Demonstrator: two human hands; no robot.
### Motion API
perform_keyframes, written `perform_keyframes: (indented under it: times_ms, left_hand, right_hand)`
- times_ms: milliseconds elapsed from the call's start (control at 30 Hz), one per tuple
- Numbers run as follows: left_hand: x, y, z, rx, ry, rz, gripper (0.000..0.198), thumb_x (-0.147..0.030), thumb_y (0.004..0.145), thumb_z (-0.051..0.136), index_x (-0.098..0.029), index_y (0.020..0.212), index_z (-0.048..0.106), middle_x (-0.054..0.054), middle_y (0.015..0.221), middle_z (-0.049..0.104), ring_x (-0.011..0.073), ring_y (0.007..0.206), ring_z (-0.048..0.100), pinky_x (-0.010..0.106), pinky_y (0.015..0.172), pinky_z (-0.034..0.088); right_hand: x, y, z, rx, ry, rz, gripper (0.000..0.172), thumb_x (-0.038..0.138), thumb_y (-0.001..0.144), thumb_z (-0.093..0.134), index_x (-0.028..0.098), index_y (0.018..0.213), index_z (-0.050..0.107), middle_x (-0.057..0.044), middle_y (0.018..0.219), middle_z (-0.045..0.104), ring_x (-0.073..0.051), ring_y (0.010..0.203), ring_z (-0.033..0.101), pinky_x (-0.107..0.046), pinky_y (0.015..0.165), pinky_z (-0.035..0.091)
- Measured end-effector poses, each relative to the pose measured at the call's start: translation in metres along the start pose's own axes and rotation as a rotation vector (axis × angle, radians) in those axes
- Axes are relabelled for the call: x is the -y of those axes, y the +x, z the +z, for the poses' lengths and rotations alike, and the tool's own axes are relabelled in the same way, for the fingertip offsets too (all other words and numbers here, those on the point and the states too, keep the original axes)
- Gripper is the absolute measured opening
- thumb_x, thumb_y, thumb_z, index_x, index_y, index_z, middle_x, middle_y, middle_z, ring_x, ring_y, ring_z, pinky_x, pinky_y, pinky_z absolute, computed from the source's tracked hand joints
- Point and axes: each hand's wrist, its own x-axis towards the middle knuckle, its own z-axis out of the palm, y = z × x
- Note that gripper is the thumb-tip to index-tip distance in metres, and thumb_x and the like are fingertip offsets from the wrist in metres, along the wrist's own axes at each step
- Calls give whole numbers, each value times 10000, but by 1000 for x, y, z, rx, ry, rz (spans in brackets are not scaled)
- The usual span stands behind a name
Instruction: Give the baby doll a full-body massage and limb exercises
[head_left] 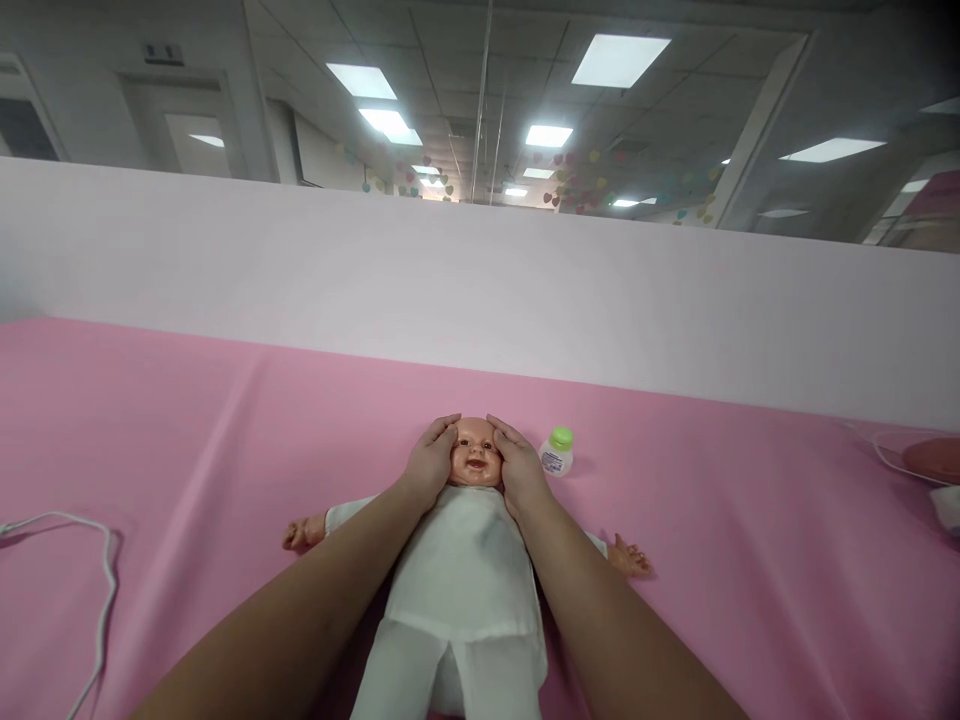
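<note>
A baby doll [469, 565] in white clothes lies on its back with its arms spread out to both sides. My left hand [433, 462] cups one side of its head, fingers extended up along the temple. On the opposite side, my right hand [523, 465] cups the head in the same way. The doll's face shows between my two palms. Just right of my right hand stands a small clear bottle [556, 459] with a green cap.
Pink sheeting [225, 450] with a few creases covers the surface. A white cable [109, 580] curves along the left. At the far right edge lies a clear container with something orange-brown [934, 458] in it. A low white wall [480, 290] runs along the back.
</note>
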Motion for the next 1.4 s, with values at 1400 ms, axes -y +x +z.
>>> perform_keyframes:
  times_ms: [1400]
  left_hand:
    - [-5,-5,-5,91,-198,-71,523,-294,729,819,-215,1228,683,116,1171,738,271,1043,713,458,1001,554]
  right_hand:
    - [4,-5,-1,100,11,-8,563,326,655,843,259,1204,736,-56,1299,723,-284,1200,661,-442,1065,528]
